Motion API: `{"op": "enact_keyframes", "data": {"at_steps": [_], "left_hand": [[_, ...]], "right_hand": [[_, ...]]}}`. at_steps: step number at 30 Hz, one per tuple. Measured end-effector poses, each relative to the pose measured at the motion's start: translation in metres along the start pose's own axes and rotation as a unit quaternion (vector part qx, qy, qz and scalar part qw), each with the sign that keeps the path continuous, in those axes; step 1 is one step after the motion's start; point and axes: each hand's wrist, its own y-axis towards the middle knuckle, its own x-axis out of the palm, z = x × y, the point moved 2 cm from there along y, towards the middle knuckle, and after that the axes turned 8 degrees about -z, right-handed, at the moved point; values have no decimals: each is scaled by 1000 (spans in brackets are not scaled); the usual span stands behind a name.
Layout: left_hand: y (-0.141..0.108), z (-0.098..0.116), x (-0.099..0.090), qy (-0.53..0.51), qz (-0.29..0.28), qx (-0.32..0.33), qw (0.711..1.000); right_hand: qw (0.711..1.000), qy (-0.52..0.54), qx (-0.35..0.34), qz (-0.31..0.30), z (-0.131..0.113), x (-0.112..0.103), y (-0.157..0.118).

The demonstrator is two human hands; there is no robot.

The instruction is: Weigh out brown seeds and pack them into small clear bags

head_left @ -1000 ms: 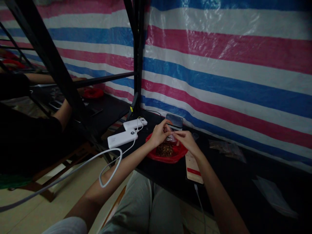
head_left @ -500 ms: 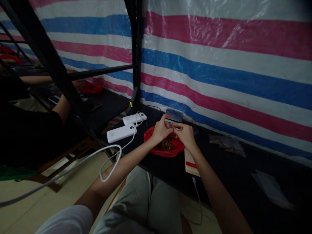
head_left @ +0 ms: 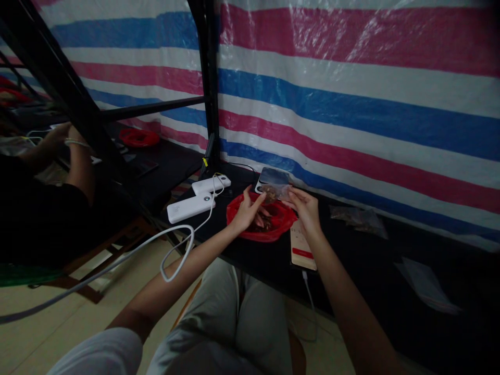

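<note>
Our right hand (head_left: pixel 307 209) pinches a small clear packet (head_left: pixel 276 192) just above the red bag (head_left: pixel 282 229), our left hand (head_left: pixel 246 212) spreads open at the bag's edge, and a slackened pinch could drop the packet or scatter the brown pieces (head_left: pixel 263 221) lying in the bag.

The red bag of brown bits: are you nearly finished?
Looks done: clear packets with brown bits lie on the table to the right. In hand: the right hand holds a small clear packet with some bits inside, and the open left hand is over the red plastic bag. Left: brown bits still sit in that bag.
</note>
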Motion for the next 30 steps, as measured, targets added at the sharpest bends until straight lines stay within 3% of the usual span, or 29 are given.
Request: {"op": "enact_keyframes", "data": {"at_steps": [2,5,9,14,19,21,23,26,30], "left_hand": [[6,-9,-3,-46,-11,-16,999],[14,-12,-11,-81,13,65,994],[15,-2,-31,33,35,135,990],[10,24,-45,258,-50,128,956],[11,41,-29,320,-154,155,922],[12,44,-26,357,-175,157,904],[14,45,-27,400,-176,151,887],[14,44,-36,452,-157,146,866],[11,44,-46,498,-79,158,849]], "right_hand": [[1000,22,9,-17,4,4,-2],[997,37,25,-68,16,12,-7],[993,-47,13,-112,28,16,-16],[980,-143,-61,-125,19,12,-23],[963,-187,-104,-166,2,20,-21],[960,-214,-118,-139,-1,22,-21],[962,-224,-116,-102,0,23,-21],[969,-206,-92,-96,7,23,-19],[981,-155,-59,-99,16,19,-15]]}}
